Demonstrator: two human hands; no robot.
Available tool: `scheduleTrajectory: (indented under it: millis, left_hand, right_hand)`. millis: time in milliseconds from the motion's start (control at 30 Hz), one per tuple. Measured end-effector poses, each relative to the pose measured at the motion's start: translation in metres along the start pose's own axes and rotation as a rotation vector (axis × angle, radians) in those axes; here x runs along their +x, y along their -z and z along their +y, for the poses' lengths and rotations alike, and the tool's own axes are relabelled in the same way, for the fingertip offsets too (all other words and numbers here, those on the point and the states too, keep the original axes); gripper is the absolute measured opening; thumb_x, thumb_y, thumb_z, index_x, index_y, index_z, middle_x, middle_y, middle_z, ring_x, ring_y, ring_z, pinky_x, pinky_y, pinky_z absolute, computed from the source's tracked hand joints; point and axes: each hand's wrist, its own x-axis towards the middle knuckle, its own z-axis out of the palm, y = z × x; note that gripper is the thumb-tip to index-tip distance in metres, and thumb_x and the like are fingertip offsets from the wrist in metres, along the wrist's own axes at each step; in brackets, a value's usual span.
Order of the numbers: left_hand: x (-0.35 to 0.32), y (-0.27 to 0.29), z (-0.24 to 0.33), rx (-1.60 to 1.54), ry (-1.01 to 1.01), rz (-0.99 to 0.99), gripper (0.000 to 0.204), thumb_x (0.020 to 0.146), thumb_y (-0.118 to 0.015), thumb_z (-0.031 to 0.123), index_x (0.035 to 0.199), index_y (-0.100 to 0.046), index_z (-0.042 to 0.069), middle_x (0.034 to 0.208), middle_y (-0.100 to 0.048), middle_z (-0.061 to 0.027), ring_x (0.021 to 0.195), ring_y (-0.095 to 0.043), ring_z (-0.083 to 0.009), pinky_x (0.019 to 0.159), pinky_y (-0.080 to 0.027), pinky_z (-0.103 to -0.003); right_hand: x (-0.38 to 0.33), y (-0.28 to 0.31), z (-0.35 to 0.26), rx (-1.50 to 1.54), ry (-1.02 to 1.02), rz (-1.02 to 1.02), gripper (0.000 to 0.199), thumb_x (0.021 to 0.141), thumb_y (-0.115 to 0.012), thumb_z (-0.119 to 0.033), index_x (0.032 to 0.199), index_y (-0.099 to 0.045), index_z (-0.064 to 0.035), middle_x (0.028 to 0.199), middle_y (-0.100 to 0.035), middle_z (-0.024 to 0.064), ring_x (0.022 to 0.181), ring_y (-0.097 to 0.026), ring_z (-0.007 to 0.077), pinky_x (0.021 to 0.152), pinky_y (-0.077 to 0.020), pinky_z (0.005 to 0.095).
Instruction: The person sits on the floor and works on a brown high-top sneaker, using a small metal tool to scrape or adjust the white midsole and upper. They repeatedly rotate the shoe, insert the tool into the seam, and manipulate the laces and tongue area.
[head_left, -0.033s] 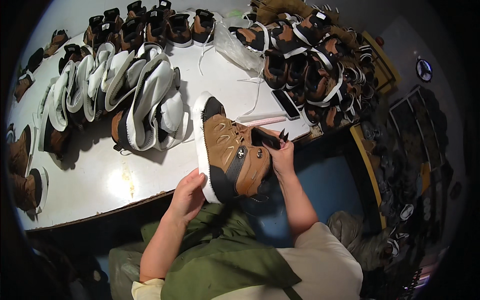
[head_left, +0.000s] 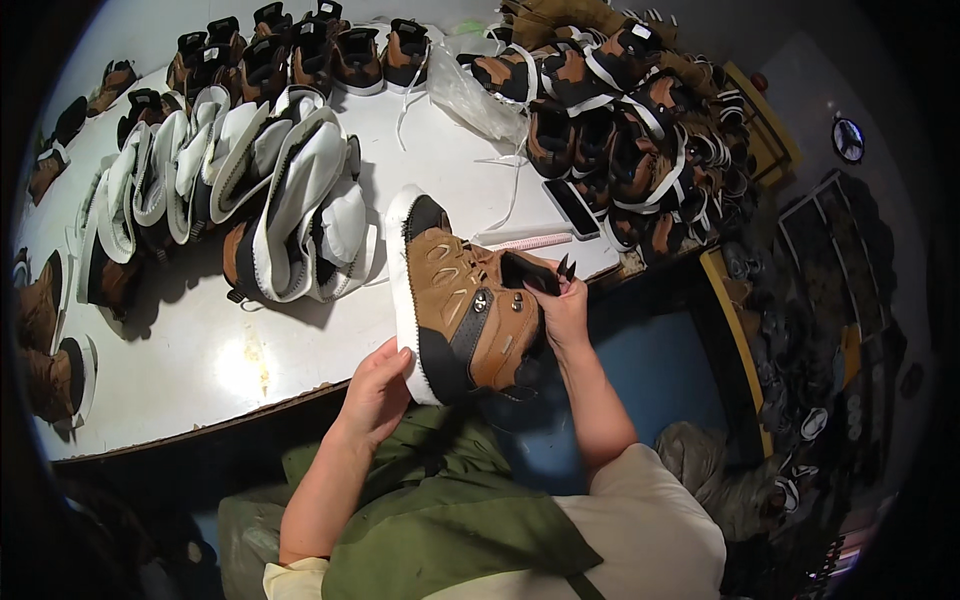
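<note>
White table (head_left: 250, 370) edge: hands (head_left: 375, 385) hold brown boot (head_left: 465, 300) (sole leftward).

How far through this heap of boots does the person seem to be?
Hard to say exactly. A row of boots lies soles-up on the white table, which may be the finished ones. In hand: one brown boot, the left hand at its white sole and the right hand at its opening. A jumbled pile of boots with loose white laces at the table's far right looks still untouched.
</note>
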Motion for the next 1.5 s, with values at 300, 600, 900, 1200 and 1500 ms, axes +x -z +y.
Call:
scheduleTrajectory:
  millis: [300, 600, 900, 1200, 1500]
  left_hand:
    - [0.003, -0.001, -0.001, 0.082, -0.029, 0.049, 0.041, 0.097, -0.050, 0.021, 0.132, -0.045, -0.001, 0.127, -0.056, -0.0093, 0.117, -0.053, -0.0193, 0.102, -0.038, -0.038]
    - [0.004, 0.001, 0.001, 0.089, -0.062, -0.005, 0.046, 0.099, -0.044, 0.028, 0.137, -0.041, 0.003, 0.134, -0.053, -0.0080, 0.121, -0.051, -0.0217, 0.103, -0.037, -0.039]
    - [0.009, -0.005, 0.002, 0.112, -0.070, -0.010, 0.047, 0.099, -0.045, 0.030, 0.138, -0.040, 0.003, 0.133, -0.053, -0.0076, 0.120, -0.052, -0.0208, 0.101, -0.040, -0.038]
    - [0.016, 0.003, -0.001, 0.025, -0.087, 0.004, 0.043, 0.100, -0.045, 0.026, 0.135, -0.043, 0.001, 0.130, -0.055, -0.0099, 0.118, -0.054, -0.0213, 0.100, -0.042, -0.038]
    - [0.027, 0.023, -0.016, -0.123, -0.124, 0.052, 0.041, 0.102, -0.039, 0.022, 0.137, -0.038, 0.001, 0.134, -0.052, -0.0112, 0.120, -0.053, -0.0229, 0.103, -0.042, -0.039]
  right_hand:
    - [0.025, -0.009, -0.025, -0.012, -0.022, -0.051, 0.022, 0.080, -0.066, 0.005, 0.101, -0.067, 0.0059, 0.095, -0.069, 0.0058, 0.086, -0.063, 0.0107, 0.081, -0.0482, 0.0237]
    - [0.035, -0.010, -0.023, -0.024, -0.063, -0.037, 0.018, 0.081, -0.068, 0.003, 0.098, -0.067, 0.0044, 0.092, -0.068, 0.0039, 0.083, -0.061, 0.0085, 0.079, -0.0481, 0.0223]
    - [0.035, -0.012, -0.035, -0.036, -0.096, -0.016, 0.017, 0.080, -0.069, 0.003, 0.098, -0.067, 0.0044, 0.091, -0.067, 0.0044, 0.082, -0.061, 0.0090, 0.078, -0.0484, 0.0224]
    - [0.037, -0.013, -0.036, -0.102, -0.045, -0.016, 0.015, 0.080, -0.070, 0.002, 0.094, -0.067, 0.0037, 0.088, -0.067, 0.0037, 0.080, -0.060, 0.0085, 0.077, -0.0483, 0.0228]
    - [0.034, -0.023, -0.030, -0.288, 0.093, -0.040, 0.021, 0.081, -0.068, 0.002, 0.101, -0.065, 0.0044, 0.092, -0.066, 0.0032, 0.082, -0.061, 0.0095, 0.078, -0.0480, 0.0223]
